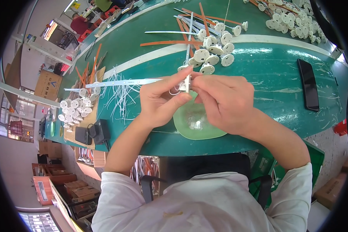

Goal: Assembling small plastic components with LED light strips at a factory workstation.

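Over the green bench, my left hand (158, 100) is closed on a white round plastic cap (187, 84), held edge-on between thumb and fingers. A thin white LED strip (120, 82) runs out from behind that hand toward the left. A loop of thin white wire hangs beside the cap. My right hand (226, 100) meets the cap from the right with its fingers pinched together; what lies between the fingertips is hidden. Below both hands sits a pale green bowl (195, 129) with small shiny bits in it.
Several white caps with strips (208, 50) lie beyond my hands, and more are heaped at far right (290, 23) and left (75, 110). Loose white wires (121, 96) spread on the left, near black power adapters (98, 131). A black phone (308, 85) lies right.
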The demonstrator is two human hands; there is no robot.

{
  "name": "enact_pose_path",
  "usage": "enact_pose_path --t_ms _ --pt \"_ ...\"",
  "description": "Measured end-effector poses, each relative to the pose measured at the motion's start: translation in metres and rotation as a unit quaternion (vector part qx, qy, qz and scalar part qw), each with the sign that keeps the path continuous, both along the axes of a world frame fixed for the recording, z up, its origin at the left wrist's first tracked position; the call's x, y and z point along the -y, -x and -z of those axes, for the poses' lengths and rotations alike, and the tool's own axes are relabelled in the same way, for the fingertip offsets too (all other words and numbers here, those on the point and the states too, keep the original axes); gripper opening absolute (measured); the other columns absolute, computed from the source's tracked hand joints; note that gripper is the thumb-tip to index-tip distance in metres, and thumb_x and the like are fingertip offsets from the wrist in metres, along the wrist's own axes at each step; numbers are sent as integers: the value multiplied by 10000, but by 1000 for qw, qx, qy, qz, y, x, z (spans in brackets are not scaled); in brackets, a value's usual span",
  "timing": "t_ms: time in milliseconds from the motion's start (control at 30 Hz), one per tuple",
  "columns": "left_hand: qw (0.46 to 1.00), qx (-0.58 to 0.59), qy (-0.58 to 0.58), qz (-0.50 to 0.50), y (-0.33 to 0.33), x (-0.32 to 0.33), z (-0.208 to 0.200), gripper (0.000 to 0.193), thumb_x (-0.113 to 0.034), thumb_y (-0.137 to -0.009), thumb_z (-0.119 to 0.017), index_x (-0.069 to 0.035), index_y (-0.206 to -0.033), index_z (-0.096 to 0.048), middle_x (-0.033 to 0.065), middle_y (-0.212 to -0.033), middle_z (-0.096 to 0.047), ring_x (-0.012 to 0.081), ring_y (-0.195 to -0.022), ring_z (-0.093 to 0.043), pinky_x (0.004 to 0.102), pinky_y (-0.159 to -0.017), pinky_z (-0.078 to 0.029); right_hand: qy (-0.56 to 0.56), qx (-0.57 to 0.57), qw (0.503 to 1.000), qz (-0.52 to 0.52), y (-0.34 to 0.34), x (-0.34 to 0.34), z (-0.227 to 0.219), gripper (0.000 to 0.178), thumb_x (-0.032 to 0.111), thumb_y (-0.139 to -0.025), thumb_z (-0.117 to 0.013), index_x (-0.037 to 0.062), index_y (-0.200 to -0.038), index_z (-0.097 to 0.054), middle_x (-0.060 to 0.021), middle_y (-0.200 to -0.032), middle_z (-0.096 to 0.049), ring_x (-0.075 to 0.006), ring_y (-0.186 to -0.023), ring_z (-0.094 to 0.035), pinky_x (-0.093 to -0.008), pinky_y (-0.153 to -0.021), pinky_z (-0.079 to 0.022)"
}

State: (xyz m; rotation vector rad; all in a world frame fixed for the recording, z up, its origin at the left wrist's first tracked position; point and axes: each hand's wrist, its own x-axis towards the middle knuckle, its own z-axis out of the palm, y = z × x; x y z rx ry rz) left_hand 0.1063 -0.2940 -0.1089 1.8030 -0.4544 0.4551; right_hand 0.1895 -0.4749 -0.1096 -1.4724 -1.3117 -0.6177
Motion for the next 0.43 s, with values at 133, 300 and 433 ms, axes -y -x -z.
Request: enact_pose_path --t_ms 133,300,433 --pt "999 -3 29 28 -1 -1 2 523 -8 -863 -698 23 -1361 -539 251 -1219 -641 248 -1106 -639 316 -855 -544 -11 0 1000 -2 -1 0 -2 189 -79 -740 -655 13 -904 -674 -107 -766 -688 -215 -577 -665 -289 -486 -497" --pt "999 6 47 20 -1 6 4 500 0 -879 -678 17 -1360 -541 254 -1221 -636 250 -1102 -640 327 -859 -555 -13 1 1000 -7 2 0 -1 204 -88 -733 -656 16 -908 -676 -109 -756 -687 -219 -570 -662 -288 -487 -498" --pt "999 9 49 18 -2 7 9 490 0 -899 -659 7 -1372 -532 264 -1249 -616 275 -1105 -636 340 -871 -560 -2 -23 1000 -9 7 1 -2 167 -79 -768 -663 18 -904 -675 -110 -752 -685 -208 -584 -677 -286 -493 -514"
